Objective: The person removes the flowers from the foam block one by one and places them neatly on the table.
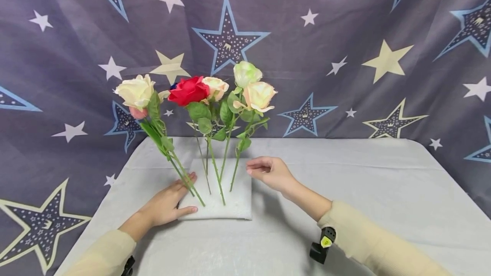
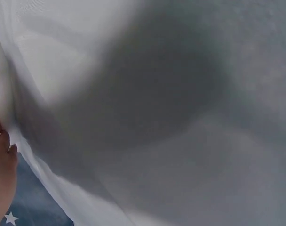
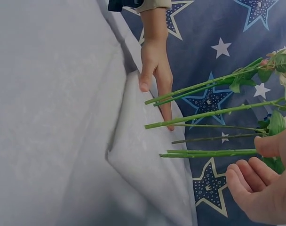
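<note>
A white block [image 1: 238, 208], apparently foam, lies on the table with several artificial roses standing in it. My left hand [image 1: 166, 203] rests on the block's left edge, thumb and fingers extended. Close to that hand lean the stems of a cream rose [image 1: 136, 92] and a pink rose [image 1: 138, 113]. A red rose [image 1: 189, 90] and a small peach rose [image 1: 215, 87] stand in the middle. On the right are a greenish-white rose [image 1: 246, 74] and a larger peach rose [image 1: 258, 96]. Beside their stems, my right hand [image 1: 273, 174] hovers with loosely bent fingers, holding nothing.
A pale cloth [image 1: 364, 191] covers the table. Behind it hangs a dark star-patterned curtain [image 1: 307, 67]. A bit of dark blue [image 1: 174, 85] shows behind the red rose. The left wrist view is mostly cloth and shadow.
</note>
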Demonstrator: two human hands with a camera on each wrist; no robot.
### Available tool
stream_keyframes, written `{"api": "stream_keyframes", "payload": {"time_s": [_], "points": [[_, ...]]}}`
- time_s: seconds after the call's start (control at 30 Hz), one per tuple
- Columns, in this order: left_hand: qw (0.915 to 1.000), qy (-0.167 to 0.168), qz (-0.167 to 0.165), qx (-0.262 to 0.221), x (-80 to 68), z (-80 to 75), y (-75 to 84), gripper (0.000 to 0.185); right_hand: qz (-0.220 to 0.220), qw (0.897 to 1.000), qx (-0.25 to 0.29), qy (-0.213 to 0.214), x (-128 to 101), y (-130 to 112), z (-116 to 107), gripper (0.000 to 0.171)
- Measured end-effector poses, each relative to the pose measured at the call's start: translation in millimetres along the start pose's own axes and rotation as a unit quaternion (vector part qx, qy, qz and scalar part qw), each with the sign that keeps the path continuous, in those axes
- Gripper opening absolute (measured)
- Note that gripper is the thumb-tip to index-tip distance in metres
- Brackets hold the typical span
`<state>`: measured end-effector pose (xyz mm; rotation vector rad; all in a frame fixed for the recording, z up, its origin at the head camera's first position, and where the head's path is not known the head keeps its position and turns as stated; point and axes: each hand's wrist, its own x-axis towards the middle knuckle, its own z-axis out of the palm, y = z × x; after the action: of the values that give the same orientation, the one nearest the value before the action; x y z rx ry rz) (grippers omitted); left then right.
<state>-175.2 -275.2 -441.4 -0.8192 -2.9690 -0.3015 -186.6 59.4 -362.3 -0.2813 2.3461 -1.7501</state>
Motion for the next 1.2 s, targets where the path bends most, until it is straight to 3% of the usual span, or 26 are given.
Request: {"api": "stream_keyframes", "payload": {"time_s": [0.27, 0.8, 1.2], "points": [[1.0000, -0.002, -0.006, -0.003, 0.0, -3.7, -0.4, 0.089, -0.009, 1.000, 0.012, -0.001, 6.7, -3.4, 10.9, 0.028], [1.0000, -0.004, 0.000, -0.006, 2.1, -6.3, 0.6, 0.088, 0.041, 0.995, 0.091, 0.025, 21.8, -2.6, 20.8, 0.027], [0.9997, -0.007, -0.010, -0.022, 1.9, -2.4, 0.3, 0.089, 0.029, 0.992, 0.112, 0.043, 33.8, 5.3, 30.6, 0.026]]}}
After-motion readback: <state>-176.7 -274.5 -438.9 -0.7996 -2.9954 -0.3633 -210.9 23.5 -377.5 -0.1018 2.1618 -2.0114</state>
